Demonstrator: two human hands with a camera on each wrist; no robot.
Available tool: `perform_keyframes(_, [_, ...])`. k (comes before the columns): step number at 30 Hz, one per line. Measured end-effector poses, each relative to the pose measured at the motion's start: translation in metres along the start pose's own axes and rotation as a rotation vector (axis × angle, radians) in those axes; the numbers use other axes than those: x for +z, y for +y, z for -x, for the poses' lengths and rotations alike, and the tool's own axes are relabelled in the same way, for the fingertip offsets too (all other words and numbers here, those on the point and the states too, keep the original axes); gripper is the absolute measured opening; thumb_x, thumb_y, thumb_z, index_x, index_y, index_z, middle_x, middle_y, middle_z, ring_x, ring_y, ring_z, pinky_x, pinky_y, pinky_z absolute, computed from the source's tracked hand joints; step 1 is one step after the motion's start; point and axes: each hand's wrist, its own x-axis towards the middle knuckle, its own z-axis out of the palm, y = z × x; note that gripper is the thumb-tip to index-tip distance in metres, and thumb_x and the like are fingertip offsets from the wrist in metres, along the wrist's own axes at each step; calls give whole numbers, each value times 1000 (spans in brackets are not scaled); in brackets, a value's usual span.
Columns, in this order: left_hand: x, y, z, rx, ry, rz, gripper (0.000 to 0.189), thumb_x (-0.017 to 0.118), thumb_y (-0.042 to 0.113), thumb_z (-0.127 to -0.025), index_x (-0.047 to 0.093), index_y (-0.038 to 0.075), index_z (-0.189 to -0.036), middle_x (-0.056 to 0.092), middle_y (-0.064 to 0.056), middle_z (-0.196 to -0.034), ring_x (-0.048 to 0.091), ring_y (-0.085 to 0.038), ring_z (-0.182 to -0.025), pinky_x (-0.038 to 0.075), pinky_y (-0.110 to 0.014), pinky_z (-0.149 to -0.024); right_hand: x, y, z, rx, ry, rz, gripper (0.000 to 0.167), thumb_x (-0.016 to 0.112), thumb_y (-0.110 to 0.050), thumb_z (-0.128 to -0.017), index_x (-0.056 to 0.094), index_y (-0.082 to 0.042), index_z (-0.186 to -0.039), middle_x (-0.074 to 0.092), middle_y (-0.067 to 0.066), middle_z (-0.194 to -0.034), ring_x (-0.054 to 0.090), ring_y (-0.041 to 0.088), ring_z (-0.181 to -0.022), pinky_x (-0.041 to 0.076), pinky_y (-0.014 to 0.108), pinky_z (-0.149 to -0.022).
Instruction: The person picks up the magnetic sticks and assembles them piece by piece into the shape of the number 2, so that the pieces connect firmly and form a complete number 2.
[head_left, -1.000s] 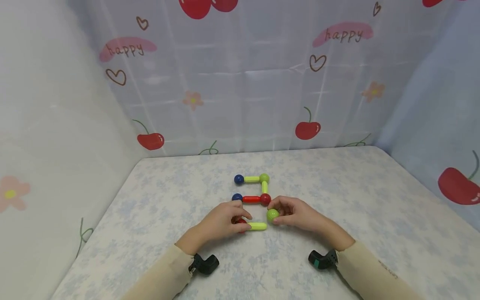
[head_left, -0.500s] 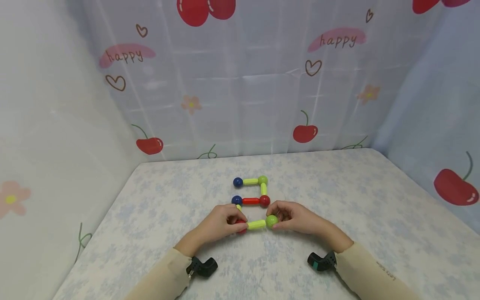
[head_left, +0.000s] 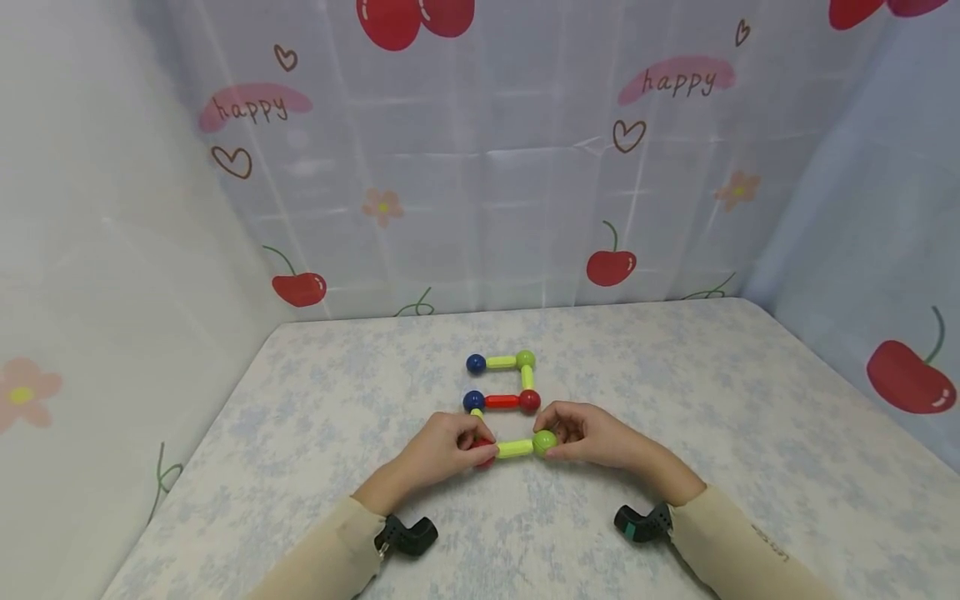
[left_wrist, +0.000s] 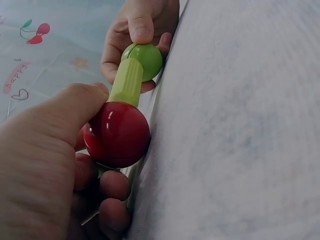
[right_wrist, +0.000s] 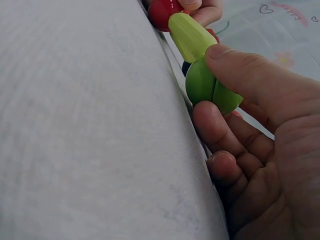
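My left hand (head_left: 442,450) pinches a glossy red ball (left_wrist: 120,135) at the near left corner of a ball-and-rod figure. From that ball a yellow-green rod (head_left: 514,449) runs right to a green ball (right_wrist: 202,85), which my right hand (head_left: 588,432) holds between thumb and fingers. Rod and green ball meet end to end. Behind my left fingers, a short yellow-green rod (head_left: 477,412), partly hidden, leads back to a blue ball (head_left: 474,401). A red rod (head_left: 502,402) joins that blue ball to another red ball (head_left: 529,401).
Farther back, an upright yellow-green rod (head_left: 527,377) links to a green ball (head_left: 526,360), then a rod (head_left: 501,362) and a blue ball (head_left: 476,363). A pale patterned cloth (head_left: 637,358) covers the table. A printed curtain (head_left: 480,225) stands behind it.
My right hand has brought the green ball slightly toward me, up against the free end of the yellow-green rod. My left hand has shifted little and keeps to the red ball.
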Motion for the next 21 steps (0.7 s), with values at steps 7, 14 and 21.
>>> perform_keyframes(7, [-1, -1, -4, 7, 21, 1, 4, 75, 27, -91, 74, 23, -92, 50, 12, -60, 42, 1, -53, 35, -17, -50, -6, -4, -2, 0, 3, -17, 31, 78, -20, -88, 65, -16, -116, 67, 3, -101, 61, 14, -82, 53, 25, -69])
perform_keyframes(14, [-1, -5, -6, 17, 12, 18, 9, 73, 32, -92, 74, 24, -95, 50, 13, -60, 42, 2, -54, 35, -17, -51, -4, 1, -5, -5, 29, -34, 27, 76, -19, -90, 67, -12, -115, 66, 6, -98, 58, 13, -77, 49, 23, -66])
perform_keyframes(21, [3, -8, 0, -27, -4, 48, 7, 71, 35, -93, 74, 28, -94, 51, 13, -61, 42, 1, -55, 34, -18, -53, 5, 8, -2, -29, 51, -37, 16, 65, -20, -98, 70, -11, -111, 67, 7, -92, 56, 11, -67, 49, 25, -64])
